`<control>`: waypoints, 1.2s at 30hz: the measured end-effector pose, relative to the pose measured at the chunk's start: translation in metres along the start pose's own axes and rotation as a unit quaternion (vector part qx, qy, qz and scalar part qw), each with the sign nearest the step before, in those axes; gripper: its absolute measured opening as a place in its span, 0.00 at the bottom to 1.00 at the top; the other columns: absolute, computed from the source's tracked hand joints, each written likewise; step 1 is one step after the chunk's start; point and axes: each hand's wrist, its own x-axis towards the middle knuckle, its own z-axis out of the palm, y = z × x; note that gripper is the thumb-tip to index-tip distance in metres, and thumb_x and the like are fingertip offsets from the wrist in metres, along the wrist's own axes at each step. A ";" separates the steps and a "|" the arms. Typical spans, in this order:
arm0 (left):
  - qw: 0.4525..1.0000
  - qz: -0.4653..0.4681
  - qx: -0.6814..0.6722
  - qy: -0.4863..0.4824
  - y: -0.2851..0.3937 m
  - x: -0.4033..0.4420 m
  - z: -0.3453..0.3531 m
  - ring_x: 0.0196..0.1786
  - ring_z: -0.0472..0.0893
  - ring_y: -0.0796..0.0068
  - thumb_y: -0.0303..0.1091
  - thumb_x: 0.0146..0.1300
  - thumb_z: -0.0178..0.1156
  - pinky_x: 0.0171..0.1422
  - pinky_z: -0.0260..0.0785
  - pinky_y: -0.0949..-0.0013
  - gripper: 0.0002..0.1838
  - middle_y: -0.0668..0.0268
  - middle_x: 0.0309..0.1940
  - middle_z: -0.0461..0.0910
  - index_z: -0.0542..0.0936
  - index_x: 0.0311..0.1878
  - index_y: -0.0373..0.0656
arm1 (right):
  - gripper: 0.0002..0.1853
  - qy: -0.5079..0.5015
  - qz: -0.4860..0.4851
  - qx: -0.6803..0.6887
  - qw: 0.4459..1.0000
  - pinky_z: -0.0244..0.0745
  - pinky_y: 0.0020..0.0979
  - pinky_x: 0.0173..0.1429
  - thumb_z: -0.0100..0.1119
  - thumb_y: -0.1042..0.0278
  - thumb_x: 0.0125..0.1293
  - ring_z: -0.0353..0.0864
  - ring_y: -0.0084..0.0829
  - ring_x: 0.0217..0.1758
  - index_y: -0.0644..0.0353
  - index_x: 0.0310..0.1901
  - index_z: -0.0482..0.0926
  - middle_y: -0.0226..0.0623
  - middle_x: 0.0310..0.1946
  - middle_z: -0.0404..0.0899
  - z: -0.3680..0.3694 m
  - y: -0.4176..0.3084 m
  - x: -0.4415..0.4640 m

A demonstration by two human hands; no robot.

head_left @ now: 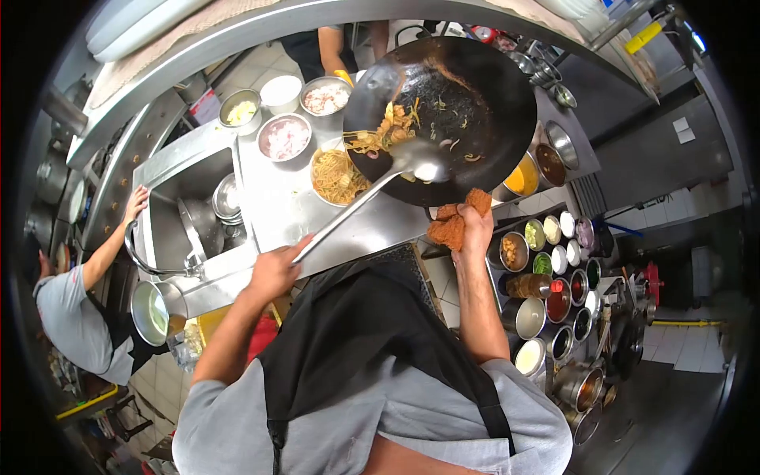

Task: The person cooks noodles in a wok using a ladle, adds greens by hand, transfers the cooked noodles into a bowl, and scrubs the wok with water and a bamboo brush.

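A large black wok is tilted over the steel counter. My right hand grips an orange-brown cloth at the wok's near edge. In my left hand is the handle of a long metal ladle, whose blurred bowl is inside the wok. Noodles with pieces of food lie at the wok's left rim, above a round container of noodles on the counter. A few scraps stick to the wok's dark inner surface.
Bowls of chopped food stand left of the noodles, beside a sink holding metalware. Many ingredient containers fill the right side. A co-worker is at far left; another person's arm shows beyond the counter.
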 end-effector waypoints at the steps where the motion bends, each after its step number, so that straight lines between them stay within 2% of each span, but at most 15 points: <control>1: 1.000 -0.005 0.023 -0.004 -0.008 -0.011 -0.016 0.32 0.84 0.53 0.28 0.57 0.64 0.40 0.78 0.54 0.41 0.61 0.30 0.82 0.71 0.78 0.62 | 0.17 0.005 -0.006 -0.002 1.000 0.87 0.42 0.42 0.55 0.77 0.63 0.87 0.40 0.37 0.63 0.54 0.71 0.41 0.41 0.78 -0.001 0.000 0.000; 5: 0.998 -0.022 0.055 -0.016 -0.008 -0.011 -0.042 0.33 0.84 0.53 0.27 0.57 0.65 0.40 0.79 0.53 0.40 0.61 0.31 0.83 0.73 0.76 0.61 | 0.15 0.004 -0.028 0.018 0.999 0.84 0.37 0.43 0.55 0.82 0.63 0.85 0.34 0.39 0.64 0.52 0.74 0.38 0.41 0.80 -0.001 0.003 0.005; 8: 0.997 0.038 -0.023 0.060 0.010 0.023 -0.008 0.36 0.84 0.53 0.27 0.58 0.66 0.41 0.78 0.54 0.40 0.61 0.32 0.83 0.73 0.76 0.61 | 0.15 0.003 -0.016 0.010 1.000 0.85 0.39 0.42 0.55 0.81 0.63 0.86 0.37 0.38 0.64 0.52 0.73 0.39 0.40 0.80 -0.002 0.004 0.005; 10: 0.995 0.039 -0.069 0.056 0.038 0.045 0.002 0.35 0.84 0.51 0.26 0.57 0.67 0.43 0.77 0.53 0.41 0.58 0.32 0.82 0.73 0.77 0.58 | 0.17 -0.004 0.005 0.007 1.000 0.87 0.41 0.43 0.56 0.78 0.63 0.88 0.41 0.37 0.64 0.54 0.71 0.41 0.39 0.79 -0.003 0.003 0.004; 11: 0.993 0.041 -0.094 0.054 0.046 0.051 0.006 0.35 0.83 0.50 0.26 0.56 0.67 0.43 0.76 0.53 0.41 0.56 0.31 0.81 0.73 0.77 0.57 | 0.16 0.001 0.006 0.010 1.000 0.86 0.40 0.43 0.56 0.80 0.63 0.87 0.38 0.37 0.64 0.52 0.72 0.40 0.39 0.79 -0.004 0.002 0.003; 14: 0.996 0.047 -0.072 0.031 0.030 0.043 0.001 0.34 0.83 0.50 0.25 0.56 0.67 0.43 0.76 0.53 0.42 0.56 0.31 0.81 0.73 0.77 0.58 | 0.13 0.013 -0.015 0.017 1.000 0.83 0.37 0.43 0.57 0.82 0.63 0.85 0.32 0.38 0.63 0.49 0.73 0.36 0.39 0.79 0.001 -0.004 0.001; 16: 1.000 0.010 -0.009 -0.020 0.000 0.023 -0.020 0.32 0.83 0.52 0.24 0.54 0.66 0.40 0.76 0.52 0.42 0.57 0.29 0.81 0.74 0.76 0.58 | 0.17 0.016 -0.026 0.011 0.999 0.86 0.42 0.39 0.54 0.79 0.63 0.87 0.41 0.34 0.64 0.54 0.70 0.43 0.37 0.79 -0.011 0.008 0.008; 20: 0.998 -0.001 0.056 -0.015 -0.012 0.019 -0.058 0.32 0.85 0.53 0.24 0.52 0.66 0.40 0.79 0.53 0.43 0.59 0.28 0.82 0.75 0.75 0.60 | 0.16 0.001 -0.020 0.009 1.000 0.86 0.42 0.39 0.54 0.79 0.63 0.87 0.42 0.34 0.65 0.53 0.70 0.43 0.37 0.79 -0.012 0.006 0.006; 22: 1.000 -0.027 -0.016 -0.006 0.005 0.045 -0.040 0.37 0.86 0.49 0.26 0.56 0.66 0.45 0.78 0.51 0.41 0.55 0.33 0.85 0.74 0.76 0.60 | 0.15 0.003 -0.030 0.000 1.000 0.86 0.42 0.39 0.54 0.79 0.63 0.87 0.42 0.34 0.65 0.52 0.70 0.43 0.36 0.79 -0.012 0.008 0.008; 24: 0.983 0.037 -0.157 0.088 0.017 0.075 0.008 0.40 0.85 0.45 0.29 0.61 0.66 0.47 0.77 0.48 0.39 0.53 0.39 0.87 0.72 0.77 0.61 | 0.15 0.002 -0.032 0.008 0.999 0.86 0.42 0.39 0.54 0.79 0.63 0.87 0.42 0.34 0.65 0.52 0.70 0.43 0.36 0.79 -0.010 0.009 0.009; 26: 0.984 -0.005 -0.167 0.055 0.044 0.099 0.021 0.43 0.86 0.45 0.27 0.63 0.64 0.48 0.78 0.51 0.38 0.51 0.48 0.87 0.70 0.78 0.60 | 0.15 0.007 -0.022 0.016 1.000 0.86 0.41 0.40 0.54 0.79 0.63 0.87 0.41 0.35 0.65 0.52 0.71 0.43 0.37 0.79 -0.005 0.004 0.006; 29: 0.991 0.019 -0.115 0.064 0.049 0.092 0.022 0.40 0.86 0.46 0.27 0.61 0.64 0.47 0.78 0.51 0.40 0.50 0.41 0.87 0.70 0.78 0.61 | 0.16 -0.014 -0.034 0.009 0.999 0.85 0.39 0.44 0.55 0.79 0.63 0.86 0.38 0.39 0.65 0.52 0.72 0.41 0.40 0.80 -0.005 0.000 0.006; 32: 0.998 0.021 -0.038 0.043 0.011 0.047 -0.001 0.33 0.84 0.49 0.26 0.56 0.66 0.41 0.76 0.51 0.42 0.52 0.28 0.82 0.73 0.77 0.63 | 0.17 0.008 -0.023 0.017 1.000 0.81 0.34 0.49 0.56 0.81 0.63 0.83 0.31 0.44 0.65 0.55 0.76 0.35 0.44 0.80 0.001 -0.009 0.001; 33: 1.000 -0.002 0.002 0.023 -0.001 0.030 -0.014 0.33 0.85 0.52 0.26 0.55 0.65 0.41 0.78 0.51 0.42 0.59 0.29 0.83 0.74 0.76 0.65 | 0.17 0.006 -0.021 0.017 1.000 0.81 0.34 0.50 0.56 0.82 0.63 0.83 0.31 0.44 0.65 0.55 0.76 0.35 0.45 0.80 0.000 -0.007 0.002; 36: 0.997 -0.014 0.071 0.014 -0.012 0.003 -0.061 0.31 0.84 0.52 0.25 0.54 0.66 0.39 0.78 0.51 0.41 0.60 0.26 0.80 0.76 0.74 0.63 | 0.18 0.004 -0.027 0.007 1.000 0.80 0.34 0.52 0.55 0.82 0.63 0.83 0.30 0.46 0.66 0.56 0.76 0.36 0.47 0.81 -0.005 -0.004 0.005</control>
